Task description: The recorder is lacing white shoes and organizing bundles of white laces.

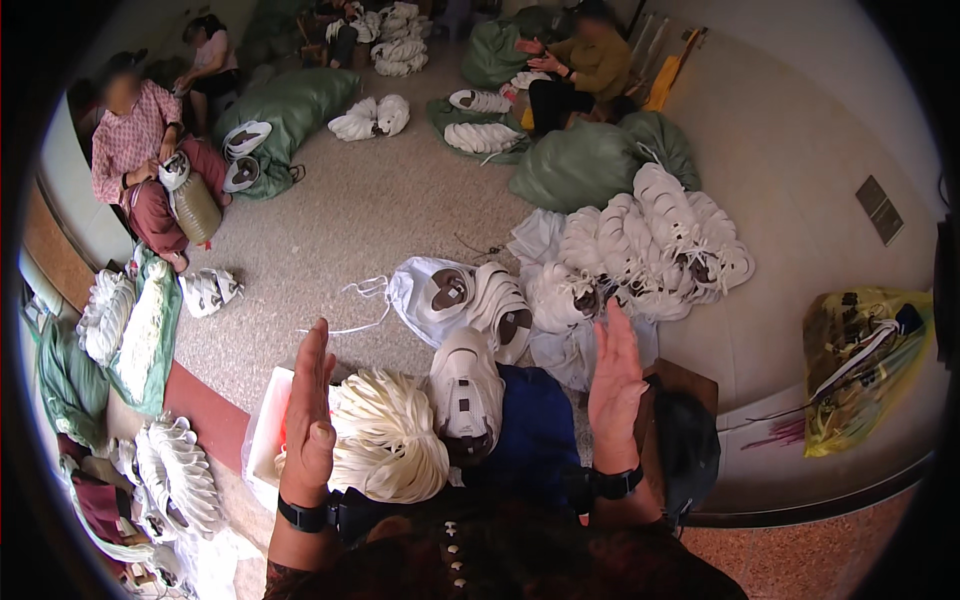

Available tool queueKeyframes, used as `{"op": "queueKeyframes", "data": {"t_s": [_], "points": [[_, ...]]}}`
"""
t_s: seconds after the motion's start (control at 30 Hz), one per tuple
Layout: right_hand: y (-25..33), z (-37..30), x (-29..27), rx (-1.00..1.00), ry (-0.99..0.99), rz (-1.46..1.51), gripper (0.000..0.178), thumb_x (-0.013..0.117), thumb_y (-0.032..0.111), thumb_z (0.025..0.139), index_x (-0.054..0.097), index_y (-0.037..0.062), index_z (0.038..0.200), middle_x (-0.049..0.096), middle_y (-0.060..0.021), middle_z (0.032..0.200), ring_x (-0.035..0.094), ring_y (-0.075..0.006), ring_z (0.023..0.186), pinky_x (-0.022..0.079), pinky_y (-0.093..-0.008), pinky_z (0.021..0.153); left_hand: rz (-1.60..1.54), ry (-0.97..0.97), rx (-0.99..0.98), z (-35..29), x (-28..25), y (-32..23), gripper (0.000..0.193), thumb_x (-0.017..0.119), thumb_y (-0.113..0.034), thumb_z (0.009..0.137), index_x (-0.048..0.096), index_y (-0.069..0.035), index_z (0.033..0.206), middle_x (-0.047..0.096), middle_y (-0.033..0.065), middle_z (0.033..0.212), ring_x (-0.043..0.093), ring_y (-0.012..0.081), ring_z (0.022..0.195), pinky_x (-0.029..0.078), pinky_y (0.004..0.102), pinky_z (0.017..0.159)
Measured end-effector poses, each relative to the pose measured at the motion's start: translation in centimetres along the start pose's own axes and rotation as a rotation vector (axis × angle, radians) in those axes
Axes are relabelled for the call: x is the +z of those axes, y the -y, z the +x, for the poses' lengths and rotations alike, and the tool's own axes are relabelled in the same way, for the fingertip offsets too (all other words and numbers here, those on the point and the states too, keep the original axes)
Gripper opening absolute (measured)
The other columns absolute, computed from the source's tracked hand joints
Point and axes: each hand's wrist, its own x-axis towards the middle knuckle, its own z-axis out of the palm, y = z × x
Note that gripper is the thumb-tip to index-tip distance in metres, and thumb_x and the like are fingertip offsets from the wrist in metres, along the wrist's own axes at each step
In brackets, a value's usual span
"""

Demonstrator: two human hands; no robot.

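Note:
Both my hands are raised and hold nothing. My left hand (312, 430) is upright with its fingers stretched, beside a thick bundle of cream-white shoelaces (390, 435). My right hand (616, 385) is upright too, its palm turned inward and the fingers straight, above the right side of the blue cloth (537, 420) on my lap. Between the hands, apart from both, a white shoe upper (466, 390) lies next to the laces. Just beyond it is a stack of nested white shoe uppers (500, 300) beside a white drawstring bag (412, 290).
A large heap of white shoe uppers (640, 240) lies ahead right, near a full green sack (580, 165). A yellow bag (865, 370) stands by the right wall. More uppers (180, 475) lie at left. Several people sit farther off, one with a shoe upper (174, 170).

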Motion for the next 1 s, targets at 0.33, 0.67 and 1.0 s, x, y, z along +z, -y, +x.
{"op": "queueKeyframes", "data": {"t_s": [0.33, 0.67, 1.0], "points": [[0.2, -0.3, 0.2, 0.054, 0.002, 0.022, 0.100, 0.035, 0.076, 0.077, 0.028, -0.0040, 0.137, 0.025, -0.0195, 0.144, 0.018, -0.0271, 0.136, 0.012, -0.0406, 0.110, -0.022, 0.009, -0.019, -0.2, 0.4, 0.1, 0.105, 0.043, -0.076, 0.073, 0.015, -0.002, 0.142, 0.017, 0.0182, 0.148, 0.015, 0.0297, 0.138, 0.014, 0.0438, 0.109], [-0.7, -0.8, 1.0, 0.141, 0.137, -0.007, 0.089, 0.037, 0.068, 0.081, 0.033, -0.0046, 0.132, 0.033, -0.0192, 0.138, 0.027, -0.0265, 0.131, 0.018, -0.0407, 0.107, -0.013, -0.011, 0.030, 0.1, 0.2, 1.2, 0.094, 0.049, -0.065, 0.080, 0.021, 0.002, 0.140, 0.030, 0.0191, 0.142, 0.026, 0.0281, 0.134, 0.021, 0.0387, 0.107], [-5.7, -8.4, 7.6, 0.788, 1.088, -0.223, 0.025, 0.062, 0.018, 0.086, 0.058, -0.0035, 0.098, 0.061, -0.0041, 0.090, 0.051, -0.0073, 0.080, 0.044, -0.0254, 0.071, 0.838, 0.509, -0.308, -5.4, 1.9, 5.7, 0.052, 0.047, -0.045, 0.088, 0.060, -0.001, 0.065, 0.057, 0.0194, 0.062, 0.059, 0.0384, 0.064, 0.046, 0.0452, 0.059]]}}
